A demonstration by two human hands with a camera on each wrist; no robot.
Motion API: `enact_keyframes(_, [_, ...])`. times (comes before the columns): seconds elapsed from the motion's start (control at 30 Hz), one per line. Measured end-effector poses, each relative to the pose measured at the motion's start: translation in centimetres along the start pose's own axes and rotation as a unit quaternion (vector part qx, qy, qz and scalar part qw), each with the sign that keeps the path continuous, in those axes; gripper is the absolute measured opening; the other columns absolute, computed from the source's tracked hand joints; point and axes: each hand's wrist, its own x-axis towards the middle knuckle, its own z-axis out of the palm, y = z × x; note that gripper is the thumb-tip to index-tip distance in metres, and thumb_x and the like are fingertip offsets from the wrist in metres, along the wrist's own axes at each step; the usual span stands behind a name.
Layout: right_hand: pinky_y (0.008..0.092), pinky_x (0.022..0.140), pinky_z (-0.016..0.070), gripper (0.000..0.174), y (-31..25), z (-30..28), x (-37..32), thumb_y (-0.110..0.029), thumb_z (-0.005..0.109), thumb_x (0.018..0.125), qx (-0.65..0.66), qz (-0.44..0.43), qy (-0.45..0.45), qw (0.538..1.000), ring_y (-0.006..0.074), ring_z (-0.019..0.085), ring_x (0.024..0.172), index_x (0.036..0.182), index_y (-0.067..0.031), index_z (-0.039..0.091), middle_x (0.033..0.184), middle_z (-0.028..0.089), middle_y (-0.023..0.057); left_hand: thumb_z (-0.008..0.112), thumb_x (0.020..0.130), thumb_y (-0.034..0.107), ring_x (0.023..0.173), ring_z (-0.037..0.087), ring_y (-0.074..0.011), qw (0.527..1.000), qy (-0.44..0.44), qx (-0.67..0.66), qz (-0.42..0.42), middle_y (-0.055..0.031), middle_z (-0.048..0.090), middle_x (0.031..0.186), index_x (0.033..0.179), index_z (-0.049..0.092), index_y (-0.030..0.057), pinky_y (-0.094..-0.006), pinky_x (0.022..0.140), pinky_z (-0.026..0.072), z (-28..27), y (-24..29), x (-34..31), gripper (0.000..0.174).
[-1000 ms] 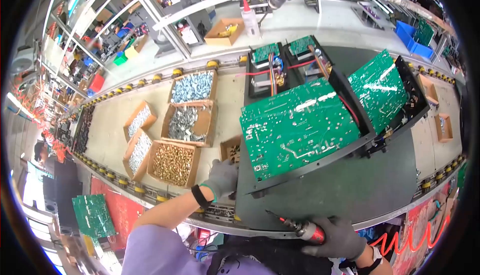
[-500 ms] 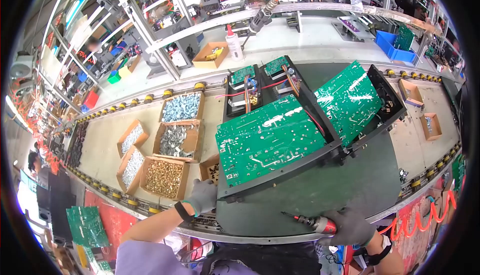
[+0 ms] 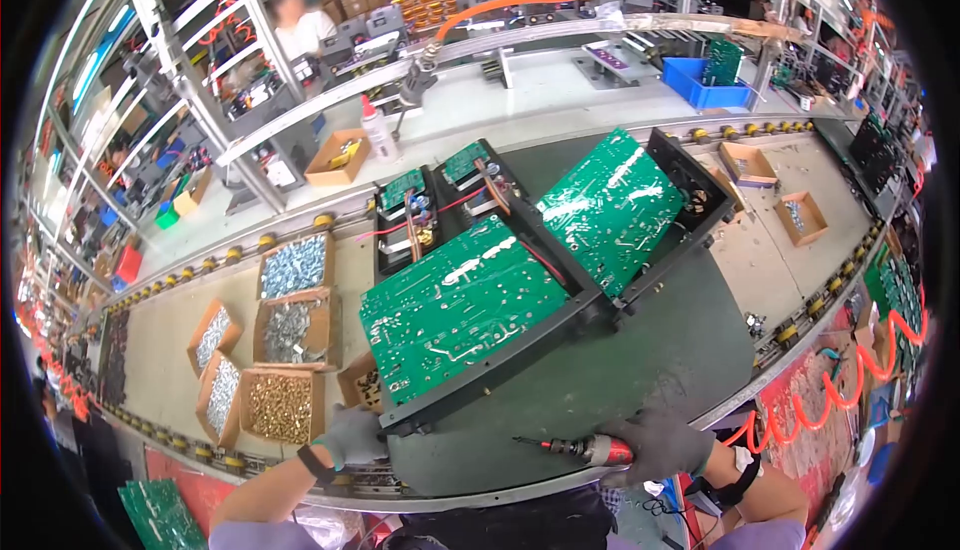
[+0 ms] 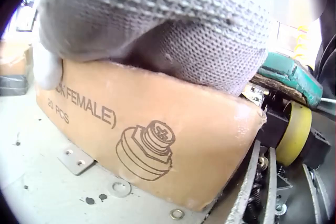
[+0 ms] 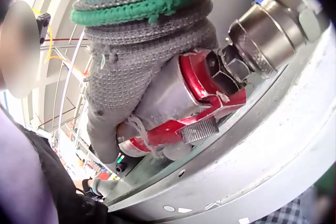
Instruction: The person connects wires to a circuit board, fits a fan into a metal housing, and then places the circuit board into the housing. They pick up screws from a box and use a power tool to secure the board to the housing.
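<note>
My gloved left hand (image 3: 355, 437) is at a small cardboard box (image 3: 357, 382) of dark parts, beside the front left corner of a black chassis. In the left wrist view, the hand bends over the printed wall of the box (image 4: 157, 134); its fingertips are hidden behind that wall, so I cannot tell what they hold. Near the front rail, my gloved right hand (image 3: 665, 445) grips a red and silver pneumatic screwdriver (image 3: 605, 450), its bit aimed left over the dark green mat (image 3: 560, 390). A large green circuit board (image 3: 460, 305) sits tilted in the black chassis (image 3: 470, 380).
Another green board (image 3: 610, 210) leans in a second black housing, right of the first. Boxes of brass fasteners (image 3: 282, 405), metal clips (image 3: 290, 333) and silvery parts (image 3: 295, 267) stand left. A coiled orange air hose (image 3: 840, 370) hangs at right.
The head view has turned, so the bench appears shifted left. My left hand stays at the small box. My right hand has brought the screwdriver slightly inward over the mat, with its bit lying flatter.
</note>
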Motion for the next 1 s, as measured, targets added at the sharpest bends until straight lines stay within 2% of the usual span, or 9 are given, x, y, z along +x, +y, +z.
enact_keyframes(0.1, [0.0495,0.077,0.0496,0.074,0.6,0.6,0.1,-0.058,0.069,0.075,0.022,-0.022,0.018,0.999,0.0422,0.063,0.085,0.131,-0.0133,0.051,0.087,0.066,0.0214,0.064,0.067,0.034,0.099,0.058,-0.0285,0.984,0.170,-0.044,0.022,-0.0065,0.064,0.096,0.084,0.068,0.0145,-0.0487,0.081,0.0374,1.0,-1.8,-0.2,0.026])
enact_keyframes(0.17, [0.0490,0.077,0.0498,0.074,0.7,1.2,0.2,-0.059,0.069,0.075,0.025,-0.036,0.027,0.999,0.0415,0.063,0.085,0.131,-0.0141,0.051,0.086,0.066,0.0211,0.064,0.068,0.028,0.097,0.058,-0.0284,0.966,0.259,-0.018,0.021,-0.0068,0.063,0.095,0.080,0.064,0.0135,-0.0479,0.079,0.0386,-0.8,-3.1,-1.8,0.019])
enact_keyframes(0.27, [0.0481,0.075,0.0503,0.072,0.1,0.7,0.3,-0.060,0.067,0.075,0.009,-0.045,0.029,0.999,0.0403,0.064,0.084,0.130,-0.0158,0.052,0.084,0.065,0.0204,0.060,0.069,0.007,0.092,0.056,-0.0282,0.838,0.534,-0.080,0.082,-0.0092,0.060,0.092,0.073,0.057,0.0081,-0.0425,0.077,0.0420,-6.4,-1.8,-5.7,0.005])
enact_keyframes(0.4, [0.0467,0.067,0.0504,0.069,-1.5,0.3,0.3,-0.054,0.074,0.071,0.019,-0.018,0.012,1.000,0.0382,0.064,0.072,0.124,-0.0129,0.058,0.077,0.064,0.0183,0.058,0.070,0.000,0.088,0.053,-0.0283,0.782,0.600,-0.144,0.089,-0.0119,0.055,0.087,0.079,0.056,0.0031,-0.0378,0.080,0.0425,-13.8,7.0,-11.2,0.010])
enact_keyframes(0.43, [0.0470,0.068,0.0501,0.071,-2.1,0.5,0.7,-0.055,0.073,0.072,0.012,-0.014,-0.005,1.000,0.0382,0.064,0.072,0.127,-0.0137,0.055,0.077,0.064,0.0189,0.059,0.070,0.001,0.088,0.054,-0.0282,0.796,0.594,-0.050,0.108,-0.0118,0.056,0.089,0.082,0.058,0.0035,-0.0381,0.079,0.0436,-14.4,7.7,-11.7,0.012])
enact_keyframes(0.6, [0.0453,0.069,0.0510,0.069,-2.1,2.7,0.1,-0.058,0.070,0.074,0.060,-0.039,0.057,0.996,0.0378,0.064,0.076,0.124,-0.0128,0.056,0.078,0.064,0.0182,0.069,0.074,0.007,0.082,0.061,-0.0282,0.796,0.514,-0.144,0.286,-0.0113,0.062,0.089,0.090,0.063,0.0066,-0.0374,0.070,0.0474,-14.4,12.7,-8.0,0.017])
enact_keyframes(0.73, [0.0442,0.071,0.0520,0.065,-0.9,-0.6,-5.3,-0.048,0.079,0.069,0.149,-0.021,0.135,0.979,0.0368,0.065,0.080,0.119,-0.0117,0.059,0.083,0.066,0.0175,0.070,0.079,0.015,0.077,0.063,-0.0279,0.832,0.403,-0.183,0.335,-0.0117,0.064,0.086,0.088,0.065,0.0068,-0.0363,0.067,0.0497,-12.9,16.4,-3.2,0.013])
enact_keyframes(0.87, [0.0374,0.070,0.0517,0.059,0.5,-1.7,-10.5,-0.031,0.086,0.064,0.218,0.145,0.230,0.937,0.0337,0.065,0.078,0.112,-0.0061,0.062,0.086,0.066,0.0158,0.069,0.076,0.018,0.073,0.063,-0.0271,0.869,0.333,-0.127,0.342,-0.0064,0.061,0.079,0.084,0.065,0.0115,-0.0412,0.063,0.0493,-10.1,22.8,2.1,0.011])
enact_keyframes(1.0, [0.0350,0.072,0.0505,0.074,3.4,0.4,-11.9,-0.042,0.089,0.061,0.312,0.148,0.343,0.874,0.0237,0.063,0.077,0.113,0.0017,0.060,0.090,0.065,0.0143,0.065,0.079,0.031,0.075,0.064,-0.0275,0.923,0.257,0.041,0.283,-0.0077,0.063,0.079,0.085,0.068,0.0141,-0.0420,0.064,0.0503,-8.7,26.5,5.2,0.019])
